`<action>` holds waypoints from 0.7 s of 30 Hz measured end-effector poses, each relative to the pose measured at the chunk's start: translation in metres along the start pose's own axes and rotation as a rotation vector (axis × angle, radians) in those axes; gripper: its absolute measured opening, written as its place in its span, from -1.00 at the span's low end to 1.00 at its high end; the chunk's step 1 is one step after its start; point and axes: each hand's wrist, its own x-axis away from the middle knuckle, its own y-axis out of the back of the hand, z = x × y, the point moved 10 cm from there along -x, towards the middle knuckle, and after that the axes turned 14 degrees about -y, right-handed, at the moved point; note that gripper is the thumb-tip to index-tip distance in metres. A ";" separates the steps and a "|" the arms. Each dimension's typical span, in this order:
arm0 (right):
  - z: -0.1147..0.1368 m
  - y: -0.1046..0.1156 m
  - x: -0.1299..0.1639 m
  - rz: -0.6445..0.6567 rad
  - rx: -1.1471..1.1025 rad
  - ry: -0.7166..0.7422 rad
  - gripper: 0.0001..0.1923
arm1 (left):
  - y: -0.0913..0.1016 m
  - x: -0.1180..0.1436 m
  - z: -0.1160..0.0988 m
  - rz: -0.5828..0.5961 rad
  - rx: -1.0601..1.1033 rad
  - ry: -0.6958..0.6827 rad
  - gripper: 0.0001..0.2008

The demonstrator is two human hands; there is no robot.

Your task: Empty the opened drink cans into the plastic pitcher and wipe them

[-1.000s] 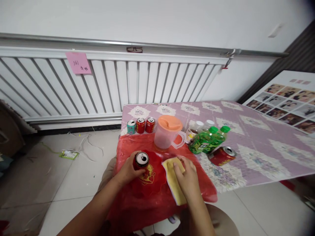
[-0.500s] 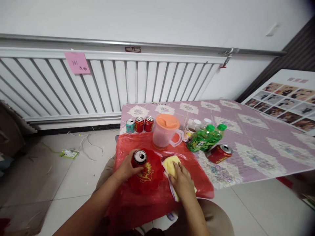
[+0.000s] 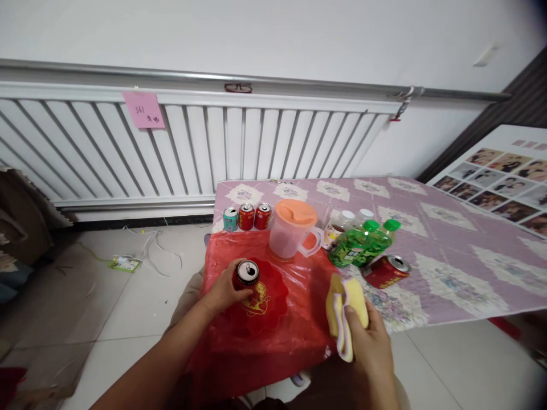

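My left hand (image 3: 226, 289) is wrapped round an opened drink can (image 3: 247, 273) with a dark rim, held upright over a red scalloped plate (image 3: 276, 307) with a gold design. Folded yellow cloth (image 3: 358, 302) with pale purple edging is gripped in my right hand (image 3: 374, 339), lifted at the right side of the red plastic sheet (image 3: 305, 336). Beyond the plate stands a clear pitcher (image 3: 284, 236) with an orange lid. To the right of it, a red can (image 3: 387, 271) leans tilted beside green-capped bottles (image 3: 352, 245).
Two red cans (image 3: 247, 217) and a teal can (image 3: 231, 219) stand at the back left of the table. White-capped bottles (image 3: 335, 228) are behind the green ones. A white radiator (image 3: 256, 142) runs along the wall. Cables (image 3: 149, 250) lie on the floor at left.
My right hand has lifted the yellow cloth off the red sheet and moved it right, toward the sheet's edge. The left hand keeps its hold on the can. The view has shifted slightly.
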 end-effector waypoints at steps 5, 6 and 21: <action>0.040 -0.035 0.041 0.170 0.063 0.093 -0.29 | 0.001 0.000 -0.002 -0.001 -0.012 -0.003 -0.27; 0.057 -0.049 0.051 0.213 0.112 0.210 -0.33 | 0.001 0.000 -0.003 -0.001 -0.010 -0.003 -0.28; 0.153 -0.197 0.139 0.223 1.152 0.933 -0.48 | 0.001 -0.002 -0.004 -0.007 0.023 -0.047 -0.26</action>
